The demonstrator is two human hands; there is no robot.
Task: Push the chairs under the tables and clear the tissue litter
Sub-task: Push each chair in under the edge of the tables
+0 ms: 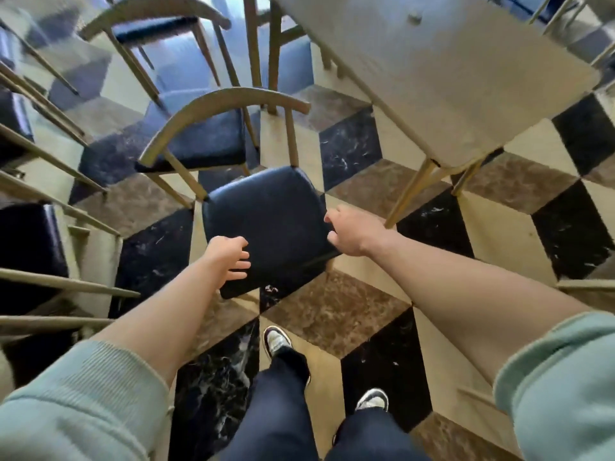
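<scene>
A chair with a black padded seat (266,221) and a curved wooden backrest (213,108) stands on the floor in front of me, its back on the far side. My left hand (229,257) lies at the seat's near left edge, fingers spread over the padding. My right hand (349,231) is at the seat's right edge, fingers loosely curled and touching it. Neither hand is closed around anything. A beige table (432,81) stands to the upper right of the chair. No tissue is visible.
More black-seated chairs (199,138) crowd the left and far side, with wooden rails (60,284) close on my left. A small round object (414,18) sits on the table. The floor is checkered marble tile (366,314); my feet (276,341) stand just behind the chair.
</scene>
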